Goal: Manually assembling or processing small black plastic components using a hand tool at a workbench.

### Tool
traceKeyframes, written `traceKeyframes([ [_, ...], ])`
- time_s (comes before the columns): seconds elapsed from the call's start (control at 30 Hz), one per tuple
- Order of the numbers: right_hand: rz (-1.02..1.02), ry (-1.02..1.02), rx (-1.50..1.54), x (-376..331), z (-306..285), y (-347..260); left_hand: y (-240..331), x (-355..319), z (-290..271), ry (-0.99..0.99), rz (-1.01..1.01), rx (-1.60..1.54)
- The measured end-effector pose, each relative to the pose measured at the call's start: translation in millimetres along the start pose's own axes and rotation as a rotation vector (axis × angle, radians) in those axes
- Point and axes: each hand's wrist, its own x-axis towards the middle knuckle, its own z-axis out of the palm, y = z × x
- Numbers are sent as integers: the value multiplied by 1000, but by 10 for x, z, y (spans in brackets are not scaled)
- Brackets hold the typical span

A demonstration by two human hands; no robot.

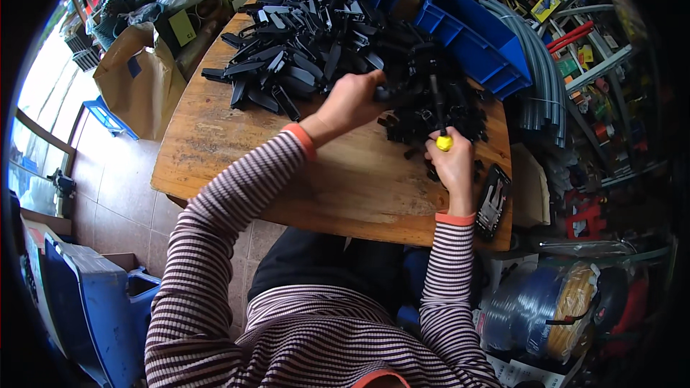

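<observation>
My left hand (352, 103) is closed on a black plastic piece (385, 93) at the near edge of a heap. My right hand (453, 164) grips a tool with a yellow end (445, 144) and a long dark shaft pointing away from me; its exact kind does not show clearly. Left of and beyond my left hand spreads a large heap of long, flat black plastic parts (302, 65). A second heap of small black pieces (410, 126) lies between my hands and around the tool.
The wooden table (330, 197) bears the heaps. A black case-like item (493, 201) lies at its right edge. Blue bins (474, 36) stand at the back, beside coiled grey hose (539, 65). At the left are a paper bag (140, 79) and a blue plastic container (97, 309).
</observation>
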Motion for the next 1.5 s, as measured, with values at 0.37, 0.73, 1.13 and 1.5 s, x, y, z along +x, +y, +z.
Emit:
traceKeyframes([
  [0.37,-288,-174,20,-144,122,-114,-122,-548,-298,-533,-264,-101],
  [0.73,-373,-111,-13,-212,181,-113,70,-854,-104,-421,812,278],
  [1.13,-382,-140,-92,-276,148,-85,-257,-725,-237,-232,80,75],
  [1.5,-412,-164,-82,-248,309,-109,-370,-704,-125,-141,391,167],
])
